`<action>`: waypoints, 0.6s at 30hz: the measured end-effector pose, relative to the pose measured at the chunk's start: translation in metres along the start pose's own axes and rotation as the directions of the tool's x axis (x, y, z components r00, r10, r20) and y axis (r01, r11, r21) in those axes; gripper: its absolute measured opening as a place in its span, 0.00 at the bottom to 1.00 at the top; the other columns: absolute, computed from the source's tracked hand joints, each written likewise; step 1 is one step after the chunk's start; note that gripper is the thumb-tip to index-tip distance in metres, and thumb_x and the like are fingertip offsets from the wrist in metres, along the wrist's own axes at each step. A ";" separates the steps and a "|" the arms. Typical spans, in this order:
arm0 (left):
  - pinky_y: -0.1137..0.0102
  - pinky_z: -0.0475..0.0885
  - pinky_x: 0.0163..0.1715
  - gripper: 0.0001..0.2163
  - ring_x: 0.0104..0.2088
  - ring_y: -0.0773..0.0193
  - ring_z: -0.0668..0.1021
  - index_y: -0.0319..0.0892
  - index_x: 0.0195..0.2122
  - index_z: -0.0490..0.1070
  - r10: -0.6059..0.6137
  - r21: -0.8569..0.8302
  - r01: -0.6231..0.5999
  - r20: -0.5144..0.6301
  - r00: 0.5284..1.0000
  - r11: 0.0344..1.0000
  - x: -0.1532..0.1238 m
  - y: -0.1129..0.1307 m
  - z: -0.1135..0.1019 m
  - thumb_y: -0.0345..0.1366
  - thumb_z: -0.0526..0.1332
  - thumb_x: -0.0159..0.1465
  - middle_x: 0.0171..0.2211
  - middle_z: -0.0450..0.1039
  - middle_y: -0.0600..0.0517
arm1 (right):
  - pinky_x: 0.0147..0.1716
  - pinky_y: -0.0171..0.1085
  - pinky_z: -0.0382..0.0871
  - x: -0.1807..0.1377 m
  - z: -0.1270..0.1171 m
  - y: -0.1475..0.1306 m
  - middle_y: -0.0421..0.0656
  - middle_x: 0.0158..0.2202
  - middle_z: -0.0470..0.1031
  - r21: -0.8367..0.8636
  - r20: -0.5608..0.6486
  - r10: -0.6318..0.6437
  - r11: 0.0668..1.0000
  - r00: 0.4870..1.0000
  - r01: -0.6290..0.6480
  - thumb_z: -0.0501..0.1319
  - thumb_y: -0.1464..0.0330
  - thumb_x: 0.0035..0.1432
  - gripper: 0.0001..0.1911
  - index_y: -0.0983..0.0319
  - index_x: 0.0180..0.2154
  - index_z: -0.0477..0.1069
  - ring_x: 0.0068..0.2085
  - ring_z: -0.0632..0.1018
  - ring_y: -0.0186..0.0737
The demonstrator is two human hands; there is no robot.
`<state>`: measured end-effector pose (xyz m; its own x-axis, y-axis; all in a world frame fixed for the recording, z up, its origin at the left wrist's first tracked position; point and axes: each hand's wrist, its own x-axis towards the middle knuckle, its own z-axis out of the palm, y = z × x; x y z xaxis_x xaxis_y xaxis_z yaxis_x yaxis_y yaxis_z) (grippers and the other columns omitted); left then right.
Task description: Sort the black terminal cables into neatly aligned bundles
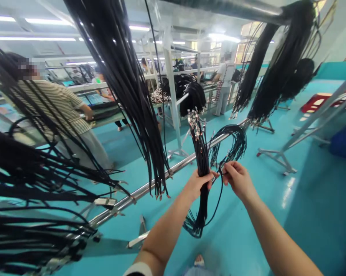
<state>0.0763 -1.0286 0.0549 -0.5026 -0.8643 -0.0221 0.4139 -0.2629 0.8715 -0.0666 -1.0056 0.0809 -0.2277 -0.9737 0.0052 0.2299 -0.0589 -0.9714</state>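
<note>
My left hand [200, 183] is wrapped around a bundle of black cables [202, 153] held upright, its metal-tipped ends at the top and loose ends hanging below my fist. My right hand [238, 177] pinches thin black wires [232, 143] that loop up and over from the bundle. Both hands are close together in front of a slanting metal rail [150, 187].
Thick hanks of black cables [124, 84] hang from racks at the left, centre and upper right [279, 57]. A person in a striped shirt [60, 111] works at a bench at the left; others stand further back. Metal rack legs [279, 155] stand on the teal floor.
</note>
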 end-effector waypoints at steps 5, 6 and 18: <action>0.75 0.54 0.15 0.17 0.12 0.73 0.62 0.35 0.31 0.68 -0.076 0.040 0.076 0.013 0.997 0.996 -0.005 -0.025 0.030 0.42 0.67 0.47 0.11 0.60 0.58 | 0.10 0.28 0.54 -0.021 -0.025 -0.011 0.35 0.17 0.67 -0.158 0.061 -0.001 0.987 0.998 0.011 0.63 0.57 0.47 0.17 0.62 0.25 0.60 0.12 0.63 0.26; 0.75 0.55 0.15 0.17 0.11 0.73 0.62 0.35 0.31 0.68 -0.085 0.025 0.085 0.014 0.996 0.996 -0.006 -0.028 0.036 0.43 0.66 0.48 0.10 0.60 0.58 | 0.10 0.28 0.52 -0.027 -0.032 -0.011 0.35 0.17 0.66 -0.199 0.056 -0.007 0.980 0.998 0.018 0.63 0.57 0.47 0.17 0.62 0.25 0.60 0.12 0.61 0.25; 0.75 0.55 0.15 0.15 0.13 0.75 0.62 0.35 0.26 0.68 -0.297 0.218 0.232 0.340 0.892 0.948 -0.056 -0.073 0.122 0.39 0.69 0.43 0.14 0.61 0.57 | 0.23 0.36 0.67 -0.138 -0.148 -0.025 0.41 0.22 0.70 0.027 0.366 0.337 0.928 0.867 -0.371 0.60 0.53 0.51 0.19 0.64 0.31 0.70 0.23 0.72 0.35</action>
<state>-0.0179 -0.9085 0.0521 -0.8293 -0.5474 -0.1119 0.1104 -0.3568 0.9276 -0.1813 -0.8376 0.0694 0.2266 -0.9450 -0.2357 0.3230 0.3012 -0.8972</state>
